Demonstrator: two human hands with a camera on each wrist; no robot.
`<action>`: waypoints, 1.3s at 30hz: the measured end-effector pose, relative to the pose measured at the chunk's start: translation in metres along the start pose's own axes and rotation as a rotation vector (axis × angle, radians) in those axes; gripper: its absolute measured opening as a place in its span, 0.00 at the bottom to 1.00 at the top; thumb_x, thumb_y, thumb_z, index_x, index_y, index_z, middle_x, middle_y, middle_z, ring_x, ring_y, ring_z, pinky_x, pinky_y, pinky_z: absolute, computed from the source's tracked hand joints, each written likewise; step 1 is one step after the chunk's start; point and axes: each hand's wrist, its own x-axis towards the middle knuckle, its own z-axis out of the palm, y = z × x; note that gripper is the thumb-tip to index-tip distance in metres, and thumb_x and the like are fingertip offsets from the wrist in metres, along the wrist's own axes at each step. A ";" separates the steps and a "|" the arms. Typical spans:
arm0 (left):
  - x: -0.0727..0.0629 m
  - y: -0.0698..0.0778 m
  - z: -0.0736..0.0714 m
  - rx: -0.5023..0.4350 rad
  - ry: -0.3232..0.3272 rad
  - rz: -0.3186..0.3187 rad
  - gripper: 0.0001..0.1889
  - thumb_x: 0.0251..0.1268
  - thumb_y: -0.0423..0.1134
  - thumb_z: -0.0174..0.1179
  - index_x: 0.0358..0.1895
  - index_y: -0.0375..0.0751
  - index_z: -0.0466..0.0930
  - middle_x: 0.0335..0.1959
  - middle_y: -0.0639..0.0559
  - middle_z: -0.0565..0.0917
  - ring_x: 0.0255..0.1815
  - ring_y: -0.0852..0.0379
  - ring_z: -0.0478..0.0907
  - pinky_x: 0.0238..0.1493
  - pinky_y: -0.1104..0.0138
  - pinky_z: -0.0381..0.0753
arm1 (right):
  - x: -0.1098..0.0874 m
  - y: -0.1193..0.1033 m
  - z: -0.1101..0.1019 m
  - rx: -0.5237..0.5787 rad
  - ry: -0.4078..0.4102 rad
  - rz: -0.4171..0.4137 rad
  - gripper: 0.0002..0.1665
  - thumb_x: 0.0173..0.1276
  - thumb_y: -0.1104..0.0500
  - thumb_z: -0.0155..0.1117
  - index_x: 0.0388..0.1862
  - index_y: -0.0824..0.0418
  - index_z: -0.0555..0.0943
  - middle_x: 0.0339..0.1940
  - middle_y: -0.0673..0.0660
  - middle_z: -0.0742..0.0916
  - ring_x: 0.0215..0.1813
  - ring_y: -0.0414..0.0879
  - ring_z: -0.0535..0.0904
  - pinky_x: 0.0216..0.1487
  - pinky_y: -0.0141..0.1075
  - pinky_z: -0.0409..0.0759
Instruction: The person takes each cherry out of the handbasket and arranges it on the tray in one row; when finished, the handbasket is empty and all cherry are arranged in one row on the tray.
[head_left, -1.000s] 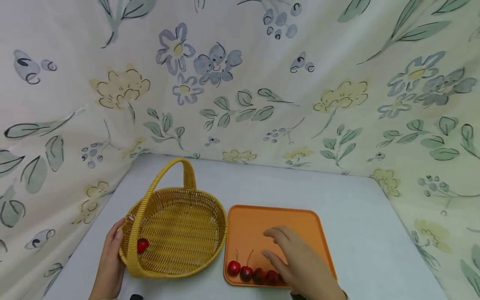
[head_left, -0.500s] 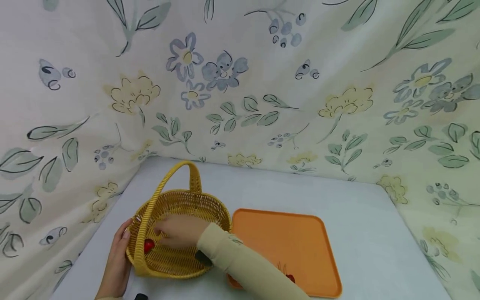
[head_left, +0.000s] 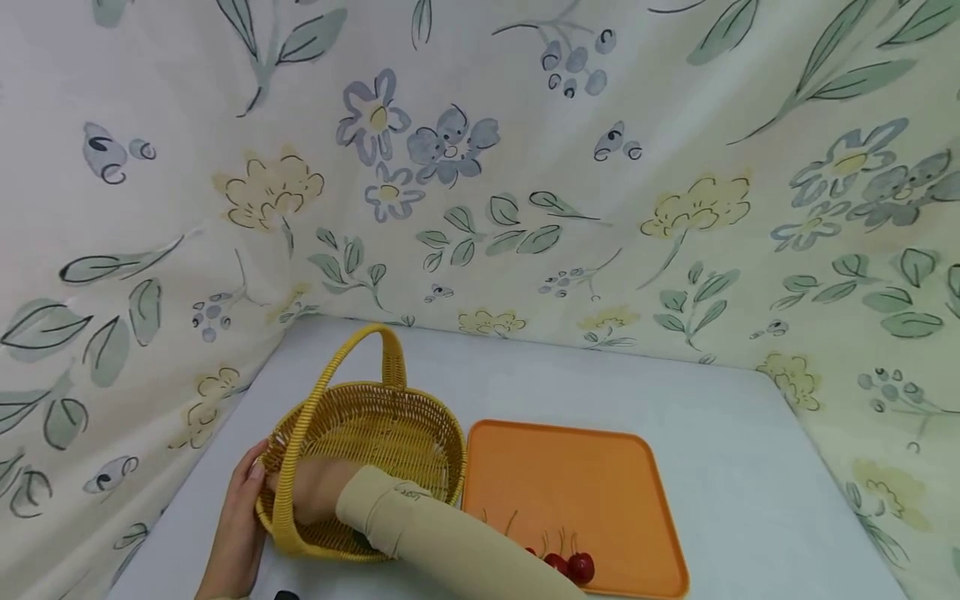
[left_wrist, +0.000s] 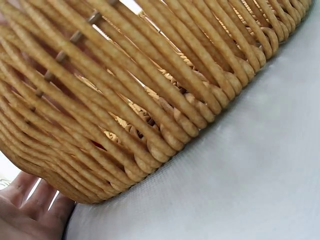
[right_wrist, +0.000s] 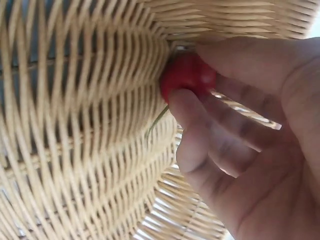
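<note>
A yellow woven basket [head_left: 397, 417] with a tall arched handle [head_left: 330, 371] stands on the left of the table. My right hand [head_left: 322, 487] reaches inside it, at its left wall. In the right wrist view, the thumb and a finger pinch a red cherry [right_wrist: 187, 77] with a thin green stem, close to the weave. The head view hides this cherry behind the hand. My left hand [head_left: 238, 508] rests against the basket's outer left side. In the left wrist view, its fingers [left_wrist: 40, 200] lie fairly straight against the outer wall.
An orange tray [head_left: 562, 467] lies right of the basket. Several cherries with stems, such as a dark red cherry [head_left: 581, 568], sit along its near edge, partly hidden by the right sleeve [head_left: 450, 529]. A floral cloth [head_left: 480, 250] hangs behind the white table [head_left: 720, 467].
My right hand has moved left from above the tray into the basket and now pinches the cherry by its left wall. The left hand stays at the basket's side. The head view has shifted slightly.
</note>
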 end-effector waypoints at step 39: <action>0.004 -0.003 -0.002 -0.006 0.001 0.049 0.30 0.74 0.62 0.35 0.75 0.66 0.42 0.77 0.56 0.39 0.74 0.58 0.44 0.48 0.86 0.65 | -0.357 0.114 0.139 0.696 0.796 0.734 0.25 0.61 0.72 0.64 0.56 0.56 0.77 0.47 0.50 0.81 0.39 0.36 0.79 0.32 0.28 0.80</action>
